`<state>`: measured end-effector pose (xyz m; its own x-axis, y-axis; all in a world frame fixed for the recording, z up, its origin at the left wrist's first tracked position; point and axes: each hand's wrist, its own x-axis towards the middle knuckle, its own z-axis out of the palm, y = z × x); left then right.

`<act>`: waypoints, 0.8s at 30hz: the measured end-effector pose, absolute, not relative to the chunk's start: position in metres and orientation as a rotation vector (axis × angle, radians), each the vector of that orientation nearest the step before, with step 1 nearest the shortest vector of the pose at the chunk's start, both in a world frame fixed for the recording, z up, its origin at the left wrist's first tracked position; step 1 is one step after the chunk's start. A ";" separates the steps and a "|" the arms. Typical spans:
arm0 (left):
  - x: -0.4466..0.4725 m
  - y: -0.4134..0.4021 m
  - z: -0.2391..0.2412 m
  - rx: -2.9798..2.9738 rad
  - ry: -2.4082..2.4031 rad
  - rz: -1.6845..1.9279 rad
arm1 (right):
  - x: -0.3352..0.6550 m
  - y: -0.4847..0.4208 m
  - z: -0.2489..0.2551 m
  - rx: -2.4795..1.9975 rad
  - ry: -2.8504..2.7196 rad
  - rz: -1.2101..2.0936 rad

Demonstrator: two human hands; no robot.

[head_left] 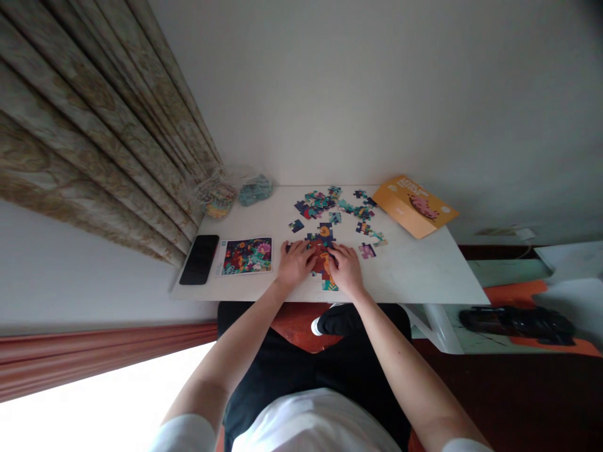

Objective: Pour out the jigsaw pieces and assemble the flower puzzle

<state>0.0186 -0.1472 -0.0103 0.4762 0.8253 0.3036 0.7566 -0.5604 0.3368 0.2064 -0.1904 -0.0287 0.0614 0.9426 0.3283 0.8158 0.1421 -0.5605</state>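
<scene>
A partly joined jigsaw puzzle (325, 231) with reddish-brown, orange and dark blue parts lies on the white table between my hands. My left hand (296, 262) rests at its left side, fingers spread, the thumb reaching onto the brown area. At the right side, my right hand (347, 269) has its thumb and index finger around a dark puzzle piece (331, 249) at the puzzle's edge; the fingers partly hide it. Close by on the right is a loose pink-and-purple piece (366, 251). Another loose piece (296, 226) lies beyond my left hand.
Several loose pieces (319, 201) are heaped toward the wall. A printed picture card (247, 256) and a black phone (199, 260) lie at left. Plastic bags of pieces (255, 190) stand by the curtain (94, 100). An orange box (414, 207) sits at back right.
</scene>
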 end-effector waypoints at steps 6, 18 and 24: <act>0.019 -0.145 -0.010 2.573 1.283 0.591 | 0.206 -0.191 -0.027 -1.698 -1.778 0.274; 0.020 -0.147 -0.004 2.659 1.178 0.391 | 0.207 -0.191 -0.027 -1.706 -1.815 0.208; 0.021 -0.150 -0.003 2.687 1.206 0.382 | 0.206 -0.191 -0.027 -1.715 -1.807 0.199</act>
